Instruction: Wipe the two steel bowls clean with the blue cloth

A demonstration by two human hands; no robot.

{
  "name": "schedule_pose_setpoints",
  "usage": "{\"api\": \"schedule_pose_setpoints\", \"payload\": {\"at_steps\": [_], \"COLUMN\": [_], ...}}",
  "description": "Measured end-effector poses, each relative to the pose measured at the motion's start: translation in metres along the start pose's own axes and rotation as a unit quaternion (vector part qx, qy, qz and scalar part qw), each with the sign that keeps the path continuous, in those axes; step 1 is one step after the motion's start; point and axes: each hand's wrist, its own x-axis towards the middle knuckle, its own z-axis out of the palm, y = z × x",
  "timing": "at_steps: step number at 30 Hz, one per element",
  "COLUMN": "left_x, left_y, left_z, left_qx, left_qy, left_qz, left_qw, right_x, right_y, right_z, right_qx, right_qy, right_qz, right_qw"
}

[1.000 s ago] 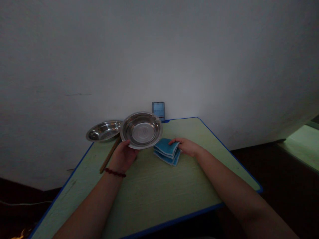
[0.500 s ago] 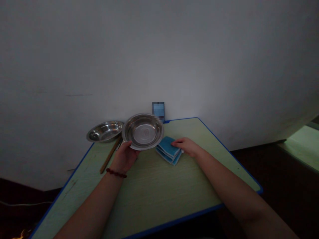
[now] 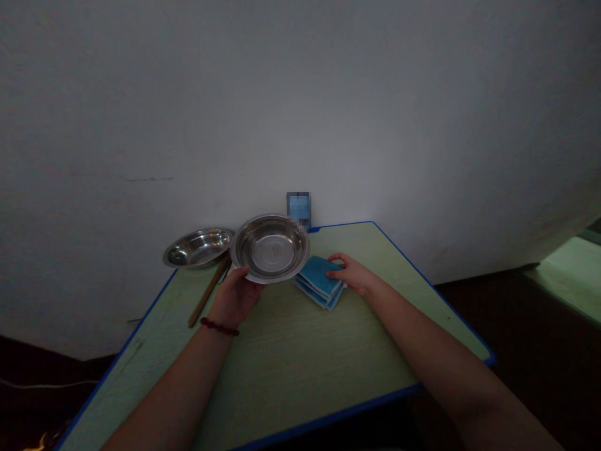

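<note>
My left hand (image 3: 235, 295), with a red bead bracelet at the wrist, grips the near rim of a shiny steel bowl (image 3: 271, 247) and holds it tilted up off the table. To its right my right hand (image 3: 351, 273) rests on a folded blue cloth (image 3: 319, 280) that lies on the table, fingers curled over the cloth's top edge and pinching it. The bowl's right rim overlaps the cloth's left corner in the view.
The green table (image 3: 286, 363) has a blue edge and stands against a white wall. A second steel bowl (image 3: 198, 246) sits at the far left corner, wooden chopsticks (image 3: 206, 293) beside it. A small blue box (image 3: 298, 209) stands at the back edge.
My right hand slid a little to the right and farther back on the blue cloth, drawing the cloth with it. The bowl in my left hand shifted slightly right and lower.
</note>
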Motion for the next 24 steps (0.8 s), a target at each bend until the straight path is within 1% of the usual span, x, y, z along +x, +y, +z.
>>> {"api": "schedule_pose_setpoints", "payload": {"at_steps": [2, 7, 11, 17, 24], "left_x": [-0.001, -0.002, 0.0, 0.002, 0.001], "left_y": [0.0, 0.0, -0.001, -0.002, -0.001], "left_z": [0.0, 0.0, -0.002, -0.004, -0.005], "left_qx": [0.004, 0.007, 0.006, 0.003, 0.015], "left_qy": [0.0, 0.0, -0.003, -0.009, -0.01], "left_qz": [-0.001, -0.001, -0.004, -0.003, -0.009], "left_qw": [1.0, 1.0, 1.0, 1.0, 1.0], "right_x": [-0.001, -0.004, -0.005, -0.004, 0.0], "right_y": [-0.001, -0.005, -0.008, -0.011, -0.01], "right_z": [-0.001, -0.001, 0.001, 0.004, 0.002], "right_qx": [0.015, 0.046, 0.075, 0.115, 0.145], "right_qy": [-0.005, -0.041, -0.054, -0.038, -0.016], "right_qz": [0.015, 0.059, 0.074, 0.063, 0.021], "right_qw": [1.0, 0.996, 0.993, 0.991, 0.989]}}
